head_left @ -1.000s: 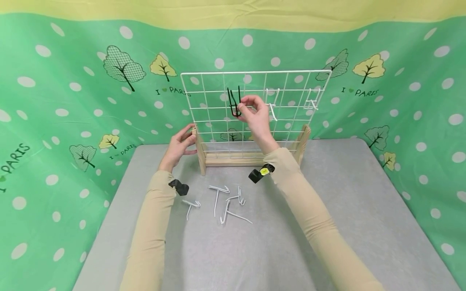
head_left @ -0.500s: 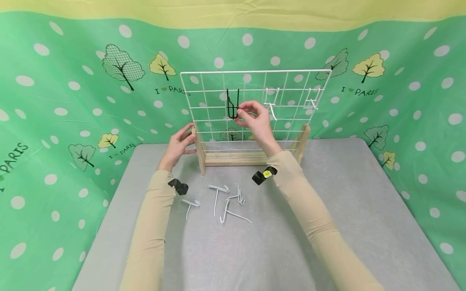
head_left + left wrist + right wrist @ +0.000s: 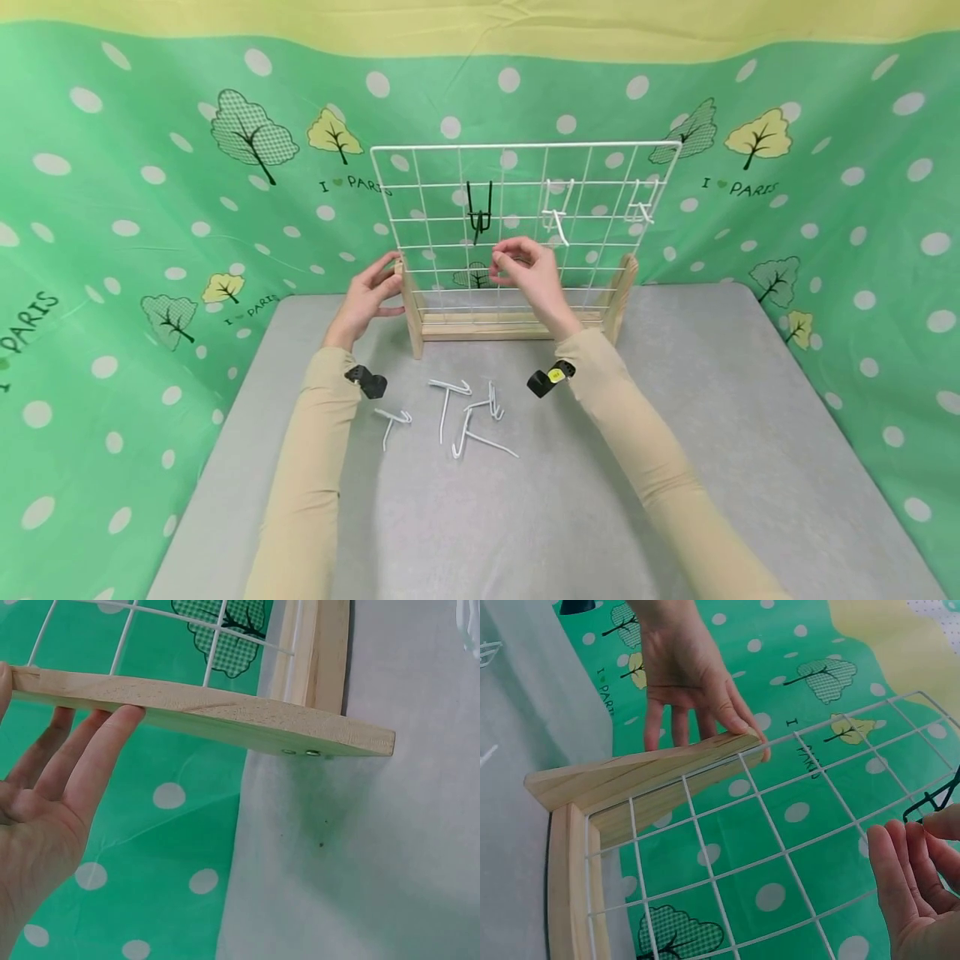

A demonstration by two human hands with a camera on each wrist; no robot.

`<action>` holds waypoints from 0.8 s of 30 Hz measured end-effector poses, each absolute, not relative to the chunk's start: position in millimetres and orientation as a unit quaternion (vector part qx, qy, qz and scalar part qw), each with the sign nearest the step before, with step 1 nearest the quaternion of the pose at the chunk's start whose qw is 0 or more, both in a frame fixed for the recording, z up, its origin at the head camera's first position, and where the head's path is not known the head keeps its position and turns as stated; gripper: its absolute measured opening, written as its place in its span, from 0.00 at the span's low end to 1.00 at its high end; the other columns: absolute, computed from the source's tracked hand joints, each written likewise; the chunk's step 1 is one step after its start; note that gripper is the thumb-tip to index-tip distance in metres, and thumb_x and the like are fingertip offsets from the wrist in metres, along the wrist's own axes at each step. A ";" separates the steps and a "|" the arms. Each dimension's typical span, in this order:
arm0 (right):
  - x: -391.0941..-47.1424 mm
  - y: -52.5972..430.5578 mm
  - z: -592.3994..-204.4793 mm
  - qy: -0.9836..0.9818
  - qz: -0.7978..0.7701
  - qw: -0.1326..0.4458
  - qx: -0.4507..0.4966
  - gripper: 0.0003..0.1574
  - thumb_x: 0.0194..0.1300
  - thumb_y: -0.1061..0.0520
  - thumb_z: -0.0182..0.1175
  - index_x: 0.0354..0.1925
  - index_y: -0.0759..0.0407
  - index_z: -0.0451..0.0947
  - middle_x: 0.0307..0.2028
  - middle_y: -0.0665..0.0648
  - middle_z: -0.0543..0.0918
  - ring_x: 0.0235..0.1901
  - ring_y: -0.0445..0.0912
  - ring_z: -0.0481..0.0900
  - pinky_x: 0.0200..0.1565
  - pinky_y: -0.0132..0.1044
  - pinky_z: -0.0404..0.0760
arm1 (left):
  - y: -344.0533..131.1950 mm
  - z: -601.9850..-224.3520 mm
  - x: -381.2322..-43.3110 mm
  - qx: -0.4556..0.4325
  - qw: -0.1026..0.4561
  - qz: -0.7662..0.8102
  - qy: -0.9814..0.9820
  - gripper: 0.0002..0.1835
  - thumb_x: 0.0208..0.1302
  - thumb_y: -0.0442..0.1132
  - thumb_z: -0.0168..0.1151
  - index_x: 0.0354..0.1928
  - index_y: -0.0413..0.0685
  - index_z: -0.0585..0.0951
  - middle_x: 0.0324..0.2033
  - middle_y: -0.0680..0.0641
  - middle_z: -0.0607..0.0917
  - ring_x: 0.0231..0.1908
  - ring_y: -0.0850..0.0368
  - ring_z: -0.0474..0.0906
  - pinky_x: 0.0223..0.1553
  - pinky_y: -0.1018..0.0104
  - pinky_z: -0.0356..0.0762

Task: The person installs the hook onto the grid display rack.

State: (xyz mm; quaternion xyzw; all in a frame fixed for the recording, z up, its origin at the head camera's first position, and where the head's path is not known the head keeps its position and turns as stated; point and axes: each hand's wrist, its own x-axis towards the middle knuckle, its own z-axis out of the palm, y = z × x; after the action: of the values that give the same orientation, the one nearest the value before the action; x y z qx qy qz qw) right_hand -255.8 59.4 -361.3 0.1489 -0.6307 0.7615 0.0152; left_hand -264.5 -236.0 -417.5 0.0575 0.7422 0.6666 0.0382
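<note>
A white wire grid rack [image 3: 442,219] stands upright in a wooden base. My left hand [image 3: 366,300] holds its left wooden side post [image 3: 411,312] near the top, the thumb on one edge and other fingers against the outer face. On the grid's upper part hangs a black wire hook [image 3: 480,218], its prong pointing forward. Just below and right of that hook is my right hand [image 3: 531,271], fingers loosely bent with nothing held. In the right wrist view the black hook [image 3: 934,799] shows at the edge, close to the fingertips.
Two white hooks, a middle one [image 3: 556,218] and a right one [image 3: 640,210], hang further right on the grid. Several loose white hooks [image 3: 467,429] lie on the grey tabletop [image 3: 675,417] in front. A green patterned cloth [image 3: 150,250] stands close behind.
My right hand has let go of the black hook and moved down and slightly right. The hook dropped a little and now hangs on the grid with its prong forward. The left hand stayed put.
</note>
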 end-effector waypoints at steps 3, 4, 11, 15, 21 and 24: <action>-254.4 59.6 -367.2 -0.637 0.757 0.009 0.146 0.11 0.66 0.70 0.58 0.46 0.78 0.75 0.34 0.64 0.81 0.32 0.47 0.81 0.40 0.42 0.87 | -236.2 -417.8 -265.0 0.057 0.037 0.666 0.743 0.31 0.72 0.44 0.55 0.74 0.58 0.61 0.70 0.37 0.60 0.61 0.34 0.67 0.46 0.44 0.81; -254.1 59.7 -369.2 -0.638 0.756 0.006 0.144 0.12 0.66 0.70 0.58 0.46 0.78 0.75 0.35 0.66 0.81 0.32 0.47 0.82 0.41 0.42 0.87 | -236.1 -417.7 -265.0 0.057 0.036 0.665 0.743 0.31 0.72 0.44 0.55 0.74 0.58 0.61 0.70 0.37 0.60 0.61 0.34 0.67 0.46 0.45 0.82; -251.0 60.0 -383.7 -0.652 0.746 -0.008 0.135 0.11 0.66 0.69 0.58 0.46 0.76 0.76 0.34 0.62 0.81 0.33 0.47 0.82 0.41 0.42 0.87 | -232.2 -403.6 -256.3 0.056 0.047 0.672 0.737 0.30 0.73 0.40 0.54 0.74 0.55 0.61 0.70 0.35 0.58 0.62 0.33 0.65 0.48 0.40 0.79; -248.8 59.4 -392.9 -0.655 0.742 -0.019 0.141 0.13 0.67 0.69 0.58 0.47 0.79 0.75 0.32 0.60 0.81 0.32 0.46 0.81 0.40 0.42 0.87 | -230.1 -396.9 -252.4 0.054 0.051 0.671 0.738 0.29 0.73 0.38 0.53 0.74 0.52 0.60 0.70 0.35 0.58 0.62 0.33 0.65 0.49 0.38 0.77; -245.1 57.4 -404.6 -0.659 0.738 -0.034 0.141 0.13 0.66 0.71 0.57 0.46 0.82 0.73 0.30 0.59 0.81 0.31 0.44 0.81 0.40 0.42 0.87 | -233.2 -405.8 -258.1 0.055 0.051 0.671 0.737 0.30 0.73 0.39 0.53 0.74 0.56 0.60 0.71 0.36 0.58 0.62 0.33 0.65 0.49 0.40 0.79; -243.4 57.3 -410.1 -0.666 0.731 -0.042 0.141 0.12 0.66 0.71 0.56 0.46 0.80 0.74 0.31 0.62 0.81 0.31 0.44 0.81 0.40 0.42 0.87 | -234.6 -411.9 -262.2 0.055 0.048 0.671 0.738 0.30 0.73 0.40 0.54 0.74 0.58 0.60 0.71 0.37 0.59 0.62 0.34 0.66 0.47 0.42 0.80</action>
State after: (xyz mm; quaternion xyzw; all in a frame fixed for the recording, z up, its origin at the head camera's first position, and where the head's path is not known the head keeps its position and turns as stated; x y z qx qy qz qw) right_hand -243.4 57.3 -410.1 0.1407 -0.6660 0.7313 -0.0420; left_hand -262.2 -234.6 -411.9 0.0549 0.7378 0.6711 0.0476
